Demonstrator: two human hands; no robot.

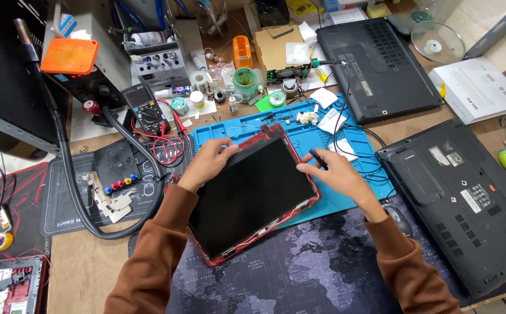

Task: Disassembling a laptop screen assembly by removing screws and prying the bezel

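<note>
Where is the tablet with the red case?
In the head view, the tablet sits centre, between both hands, on the blue mat, left of the black laptop.

Tablet screen (251, 195): dark, rectangular, red-edged case, centre of worktop, tilted | White flat box (477, 89): upper right, beside the laptops | Brown cardboard box (276, 49): top centre | Multimeter display (139, 96): small grey rectangle, left of the blue mat | White labels (475, 197): underside of the right-hand black laptop.
</note>
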